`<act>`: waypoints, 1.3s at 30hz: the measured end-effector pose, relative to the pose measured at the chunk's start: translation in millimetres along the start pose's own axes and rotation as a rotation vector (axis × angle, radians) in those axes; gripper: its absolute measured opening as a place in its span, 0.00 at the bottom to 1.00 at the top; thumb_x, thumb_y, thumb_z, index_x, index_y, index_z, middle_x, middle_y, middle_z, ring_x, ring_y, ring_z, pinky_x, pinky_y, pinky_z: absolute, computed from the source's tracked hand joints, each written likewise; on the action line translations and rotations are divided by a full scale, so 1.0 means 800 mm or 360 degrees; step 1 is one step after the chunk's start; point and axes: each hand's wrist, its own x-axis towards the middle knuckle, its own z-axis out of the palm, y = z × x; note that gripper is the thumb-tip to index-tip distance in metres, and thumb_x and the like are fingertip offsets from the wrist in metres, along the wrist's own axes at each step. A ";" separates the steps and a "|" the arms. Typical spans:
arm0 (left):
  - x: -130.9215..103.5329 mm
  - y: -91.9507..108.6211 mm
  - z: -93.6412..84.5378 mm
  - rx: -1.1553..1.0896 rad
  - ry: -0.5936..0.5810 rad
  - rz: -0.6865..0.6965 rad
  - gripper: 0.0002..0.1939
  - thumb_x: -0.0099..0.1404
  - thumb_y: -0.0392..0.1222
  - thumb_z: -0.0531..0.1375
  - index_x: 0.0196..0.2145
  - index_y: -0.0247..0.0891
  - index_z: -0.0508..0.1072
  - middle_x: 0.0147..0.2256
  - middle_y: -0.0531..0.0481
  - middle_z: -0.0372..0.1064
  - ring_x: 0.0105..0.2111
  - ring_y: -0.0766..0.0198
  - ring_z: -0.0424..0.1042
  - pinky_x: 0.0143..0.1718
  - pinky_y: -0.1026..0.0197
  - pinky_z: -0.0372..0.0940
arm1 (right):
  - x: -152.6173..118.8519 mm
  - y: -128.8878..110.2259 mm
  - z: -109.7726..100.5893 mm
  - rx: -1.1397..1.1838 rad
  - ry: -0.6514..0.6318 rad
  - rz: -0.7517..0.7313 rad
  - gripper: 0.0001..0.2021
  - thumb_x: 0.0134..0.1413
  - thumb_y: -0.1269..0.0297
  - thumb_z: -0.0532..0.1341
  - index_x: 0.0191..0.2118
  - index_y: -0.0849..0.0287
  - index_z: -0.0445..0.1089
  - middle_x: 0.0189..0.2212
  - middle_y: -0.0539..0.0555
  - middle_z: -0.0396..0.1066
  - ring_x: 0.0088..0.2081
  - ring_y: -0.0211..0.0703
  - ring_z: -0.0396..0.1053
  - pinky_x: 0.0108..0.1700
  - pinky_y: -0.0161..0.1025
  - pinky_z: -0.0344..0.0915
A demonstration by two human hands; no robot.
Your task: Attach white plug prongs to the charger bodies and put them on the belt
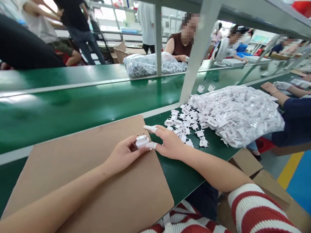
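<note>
Head view: white plastic two-pin plug (142, 142) sits above the right-hand part of a flat brown cardboard sheet (73, 149), pins up. Bare left hand (123, 150) curls closed round its body; right hand (170, 142), white-covered fingertips, is half open, thumb at the plug's side, forefinger spread clear. Likely light, stiff, rather smooth; best gripped by the body, sparing the thin pins. Clear plastic bag (243, 113) bulges with white plug pieces, more loose beside it (186, 124). Farther clear bag (150, 64), also full of pale parts.
</note>
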 end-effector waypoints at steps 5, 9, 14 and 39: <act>0.092 -0.005 -0.050 0.0365 0.0492 -0.0166 0.26 0.62 0.61 0.67 0.50 0.40 0.80 0.42 0.48 0.79 0.38 0.54 0.75 0.42 0.57 0.68 | 0.001 0.010 -0.014 -0.0573 -0.0202 0.0118 0.32 0.65 0.49 0.68 0.65 0.68 0.70 0.66 0.74 0.66 0.70 0.69 0.61 0.71 0.66 0.58; 0.169 -0.032 -0.076 0.0553 0.0837 -0.0223 0.25 0.62 0.58 0.64 0.49 0.38 0.78 0.46 0.45 0.78 0.43 0.51 0.75 0.47 0.55 0.68 | -0.004 0.020 -0.011 -0.0813 -0.0456 0.0202 0.27 0.62 0.58 0.69 0.62 0.69 0.72 0.66 0.75 0.67 0.71 0.73 0.58 0.69 0.69 0.58; 0.212 -0.065 -0.086 0.0757 0.0870 -0.0411 0.24 0.62 0.53 0.62 0.51 0.34 0.75 0.47 0.34 0.76 0.51 0.37 0.74 0.55 0.42 0.68 | 0.003 0.030 -0.010 -0.0851 -0.0426 0.0176 0.16 0.62 0.70 0.65 0.54 0.65 0.77 0.57 0.68 0.74 0.59 0.60 0.71 0.58 0.53 0.71; 0.120 0.032 0.003 -0.0099 -0.0456 0.0421 0.26 0.68 0.65 0.64 0.55 0.48 0.75 0.49 0.43 0.78 0.46 0.48 0.78 0.51 0.46 0.76 | 0.015 0.034 -0.014 -0.0126 0.0360 0.0062 0.27 0.57 0.78 0.60 0.63 0.59 0.69 0.56 0.63 0.71 0.60 0.53 0.69 0.62 0.49 0.71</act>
